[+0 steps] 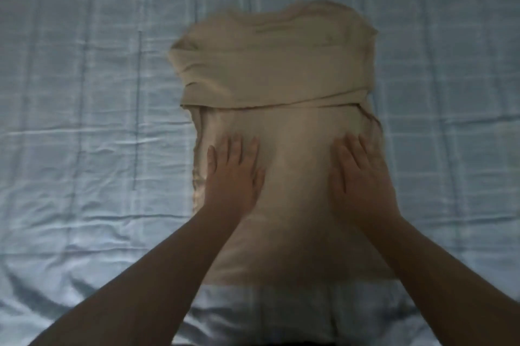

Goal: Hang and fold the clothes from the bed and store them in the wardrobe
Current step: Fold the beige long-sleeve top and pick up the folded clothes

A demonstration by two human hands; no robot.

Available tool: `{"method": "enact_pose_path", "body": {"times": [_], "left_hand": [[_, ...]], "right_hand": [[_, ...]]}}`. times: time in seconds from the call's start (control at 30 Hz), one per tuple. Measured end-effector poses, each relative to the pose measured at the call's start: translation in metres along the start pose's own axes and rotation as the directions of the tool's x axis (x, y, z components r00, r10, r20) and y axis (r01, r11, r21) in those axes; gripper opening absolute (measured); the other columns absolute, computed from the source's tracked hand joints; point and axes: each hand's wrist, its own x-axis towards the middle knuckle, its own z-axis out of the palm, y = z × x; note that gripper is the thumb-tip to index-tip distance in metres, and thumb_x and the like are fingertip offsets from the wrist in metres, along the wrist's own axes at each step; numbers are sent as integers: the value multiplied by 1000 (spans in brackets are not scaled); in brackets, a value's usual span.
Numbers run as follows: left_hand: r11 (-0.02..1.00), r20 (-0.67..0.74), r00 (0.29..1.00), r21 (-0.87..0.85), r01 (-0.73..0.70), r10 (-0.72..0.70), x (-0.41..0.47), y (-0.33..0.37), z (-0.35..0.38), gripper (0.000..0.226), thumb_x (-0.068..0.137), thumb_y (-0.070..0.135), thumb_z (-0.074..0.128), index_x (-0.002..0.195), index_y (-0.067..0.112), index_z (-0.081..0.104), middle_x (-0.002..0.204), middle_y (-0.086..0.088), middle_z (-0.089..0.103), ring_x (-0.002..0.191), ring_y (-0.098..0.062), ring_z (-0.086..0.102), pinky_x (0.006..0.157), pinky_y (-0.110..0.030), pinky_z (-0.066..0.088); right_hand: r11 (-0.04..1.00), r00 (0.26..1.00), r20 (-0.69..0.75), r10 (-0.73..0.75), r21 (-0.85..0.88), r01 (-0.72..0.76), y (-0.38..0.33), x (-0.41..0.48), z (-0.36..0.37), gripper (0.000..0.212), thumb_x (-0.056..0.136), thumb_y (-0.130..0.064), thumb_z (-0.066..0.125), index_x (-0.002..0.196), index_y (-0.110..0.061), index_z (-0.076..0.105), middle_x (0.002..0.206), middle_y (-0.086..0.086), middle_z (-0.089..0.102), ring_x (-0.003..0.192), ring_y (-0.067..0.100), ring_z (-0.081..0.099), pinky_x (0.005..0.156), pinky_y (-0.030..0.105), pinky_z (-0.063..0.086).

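Observation:
A beige garment (281,69) lies flat on the bed, partly folded, with sleeve-like bands crossed over its upper half. My left hand (233,171) rests palm down on its lower left part, fingers spread and pointing away from me. My right hand (363,174) lies flat on its lower right part in the same way. Both hands press on the cloth and hold nothing. The garment's near edge ends just above the bed's front.
A light blue checked bedsheet (84,120), creased in many places, covers the whole bed around the garment. No other clothes, hangers or a wardrobe appear in view. The picture is dim and slightly blurred.

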Motion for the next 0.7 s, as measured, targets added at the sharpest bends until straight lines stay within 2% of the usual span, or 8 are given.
{"method": "enact_pose_path", "body": {"times": [0.1,0.2,0.33,0.43,0.5,0.57,0.6,0.7], "left_hand": [[1000,20,1000,-5,-13,13,-64,-16,12,63,99,38,40,158,23,22,162,-15,25,150,-38,15,120,-55,10],[992,2,999,-115,43,-43,-129,-29,23,66,91,18,49,154,15,31,159,-19,27,148,-40,18,120,-53,19],[884,-16,958,-390,257,-285,-189,-37,33,68,83,-7,50,148,10,38,150,-20,35,135,-38,34,113,-47,35],[660,88,867,-611,436,-491,-199,-44,37,60,79,-3,52,136,13,46,120,-10,56,102,-28,56,81,-35,48],[475,246,776,-672,569,-581,-196,-52,36,45,82,8,57,126,14,51,99,-2,62,78,-17,60,59,-24,43],[394,342,741,-678,620,-578,-192,-62,35,33,85,18,64,118,12,59,86,2,65,70,-16,63,55,-28,46],[350,368,740,-705,617,-562,-190,-67,34,29,86,23,67,112,9,64,84,1,67,71,-18,66,59,-30,51],[59,469,741,-825,561,-481,-193,-81,29,18,89,25,70,99,10,70,96,-7,71,83,-22,69,61,-30,58]], "right_hand": [[992,991,46,124,-6,-124,-6,-70,8,53,95,-29,47,145,-12,45,155,15,38,144,35,30,116,50,26],[961,965,23,262,87,-263,-7,-127,8,53,92,-17,59,141,-3,48,150,23,40,138,40,36,115,49,30],[736,782,78,619,289,-612,1,-171,-2,52,88,-18,61,136,-3,48,134,23,52,122,39,50,104,48,41],[576,650,103,753,377,-726,5,-176,-10,49,89,-20,58,136,-8,50,127,17,60,114,36,56,92,40,44],[486,582,185,792,386,-784,13,-170,-12,40,88,-20,56,125,-7,60,111,15,67,102,35,62,79,33,44],[383,518,309,798,404,-831,22,-162,-15,32,83,-15,57,109,-1,69,91,16,68,85,34,65,69,40,50],[328,491,358,794,429,-842,27,-159,-18,29,81,-12,57,103,1,70,86,17,67,80,33,65,71,45,53],[50,423,512,748,591,-805,32,-158,-29,9,88,-5,58,89,-2,66,95,21,64,81,31,62,72,42,54]]}}
